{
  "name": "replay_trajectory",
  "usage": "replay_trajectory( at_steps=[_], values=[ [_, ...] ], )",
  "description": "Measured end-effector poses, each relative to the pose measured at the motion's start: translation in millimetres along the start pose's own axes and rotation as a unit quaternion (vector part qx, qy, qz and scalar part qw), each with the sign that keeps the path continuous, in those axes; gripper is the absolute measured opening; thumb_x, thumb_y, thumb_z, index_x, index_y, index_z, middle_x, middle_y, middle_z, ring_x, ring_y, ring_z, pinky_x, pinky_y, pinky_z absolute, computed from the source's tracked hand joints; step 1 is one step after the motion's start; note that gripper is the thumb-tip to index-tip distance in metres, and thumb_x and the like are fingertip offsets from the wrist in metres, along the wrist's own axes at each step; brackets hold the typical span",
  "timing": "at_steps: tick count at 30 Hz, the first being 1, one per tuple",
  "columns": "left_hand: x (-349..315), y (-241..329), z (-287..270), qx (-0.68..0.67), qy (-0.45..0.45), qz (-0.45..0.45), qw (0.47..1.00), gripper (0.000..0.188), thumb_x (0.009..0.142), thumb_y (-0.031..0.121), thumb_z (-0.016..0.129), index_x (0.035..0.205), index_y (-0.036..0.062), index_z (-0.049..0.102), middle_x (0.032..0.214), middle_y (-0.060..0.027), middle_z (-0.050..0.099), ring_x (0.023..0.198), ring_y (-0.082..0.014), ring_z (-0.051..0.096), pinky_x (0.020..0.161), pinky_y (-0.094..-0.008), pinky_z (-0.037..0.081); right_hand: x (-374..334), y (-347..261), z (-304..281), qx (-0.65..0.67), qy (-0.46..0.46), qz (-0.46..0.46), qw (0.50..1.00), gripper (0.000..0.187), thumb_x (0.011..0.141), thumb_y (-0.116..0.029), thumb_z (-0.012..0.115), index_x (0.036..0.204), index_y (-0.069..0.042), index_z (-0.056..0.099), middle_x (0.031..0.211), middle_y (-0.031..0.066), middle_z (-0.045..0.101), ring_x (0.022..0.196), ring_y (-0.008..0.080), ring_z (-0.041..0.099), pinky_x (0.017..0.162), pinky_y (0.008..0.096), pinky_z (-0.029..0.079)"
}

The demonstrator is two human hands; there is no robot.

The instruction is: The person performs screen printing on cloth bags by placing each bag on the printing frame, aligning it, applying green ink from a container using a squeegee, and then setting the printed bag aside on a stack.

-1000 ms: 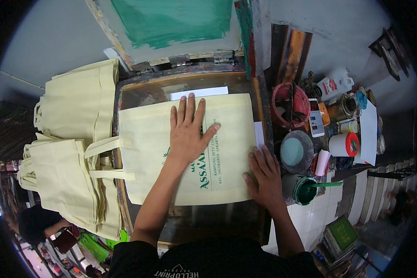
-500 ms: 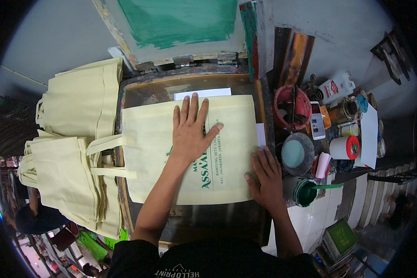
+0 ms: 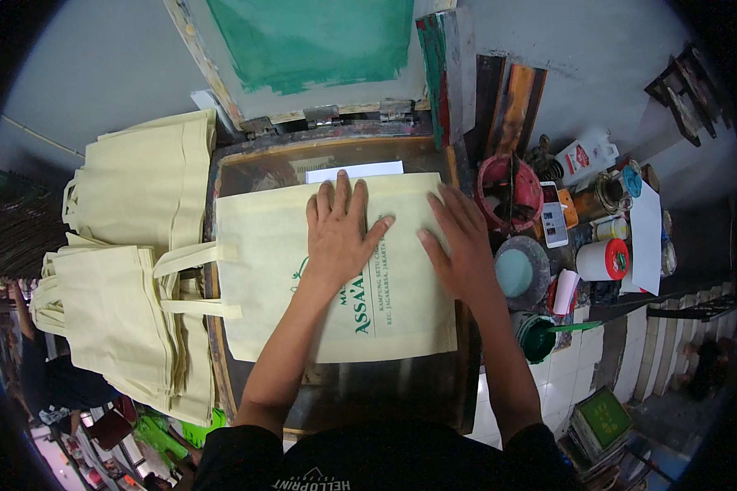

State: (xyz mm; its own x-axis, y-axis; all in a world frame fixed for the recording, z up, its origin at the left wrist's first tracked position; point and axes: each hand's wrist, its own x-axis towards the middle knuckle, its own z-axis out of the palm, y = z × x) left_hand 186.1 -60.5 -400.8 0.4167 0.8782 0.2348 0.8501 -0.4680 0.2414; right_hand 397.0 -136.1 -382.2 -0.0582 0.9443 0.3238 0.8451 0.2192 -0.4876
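A cream tote bag with green print lies flat on a dark glass-topped board, its two handles toward the left. My left hand rests with fingers spread on the bag's upper middle, over part of the print. At the bag's far right corner lies my right hand, fingers stretched out and partly over the edge. Neither hand grips anything. A white paper strip shows from under the bag's far edge.
Stacks of cream tote bags stand at left. Beyond the board a hinged printing screen with a green panel is raised. At right are a red bucket, a phone, a grey bowl and a green paint pot.
My right hand has slid away from me along the bag's right edge, from its middle to the far corner. My left hand stays in place on the bag.
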Motion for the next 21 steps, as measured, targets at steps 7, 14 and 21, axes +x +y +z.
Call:
replay_trajectory(
  at_steps=[7, 14, 21],
  values=[
    [3.7, 0.1, -3.7, -0.010, 0.005, -0.002, 1.000, 0.070, 0.099, 0.055, 0.056, 0.144, 0.0018, 0.053, 0.157, -0.0280, 0.040, 0.141, -0.0472, 0.040, 0.116, -0.0530, 0.029, 37.3, 11.8, 39.7, -0.110, -0.058, -0.027, 0.992, 0.055, 0.103, -0.038, 0.056, 0.150, -0.011, 0.050, 0.159, 0.0161, 0.042, 0.151, 0.0361, 0.033, 0.123, 0.0613, 0.021],
    [4.5, 1.6, -2.7, 0.006, 0.000, -0.008, 1.000, 0.069, 0.099, 0.055, 0.055, 0.143, 0.0020, 0.054, 0.156, -0.0280, 0.041, 0.140, -0.0466, 0.041, 0.116, -0.0529, 0.030, 34.8, 18.3, 45.9, -0.112, -0.066, -0.036, 0.991, 0.055, 0.103, -0.041, 0.055, 0.149, -0.011, 0.051, 0.157, 0.0164, 0.045, 0.152, 0.0349, 0.030, 0.122, 0.0651, 0.019],
    [5.5, 1.5, -6.4, 0.010, -0.021, -0.012, 1.000, 0.071, 0.100, 0.056, 0.053, 0.146, 0.0024, 0.052, 0.158, -0.0268, 0.039, 0.142, -0.0451, 0.039, 0.117, -0.0518, 0.029, 34.8, 20.2, 44.8, -0.108, -0.063, -0.046, 0.991, 0.055, 0.102, -0.040, 0.057, 0.148, -0.010, 0.052, 0.157, 0.0162, 0.044, 0.152, 0.0350, 0.031, 0.122, 0.0658, 0.020]
  ],
)
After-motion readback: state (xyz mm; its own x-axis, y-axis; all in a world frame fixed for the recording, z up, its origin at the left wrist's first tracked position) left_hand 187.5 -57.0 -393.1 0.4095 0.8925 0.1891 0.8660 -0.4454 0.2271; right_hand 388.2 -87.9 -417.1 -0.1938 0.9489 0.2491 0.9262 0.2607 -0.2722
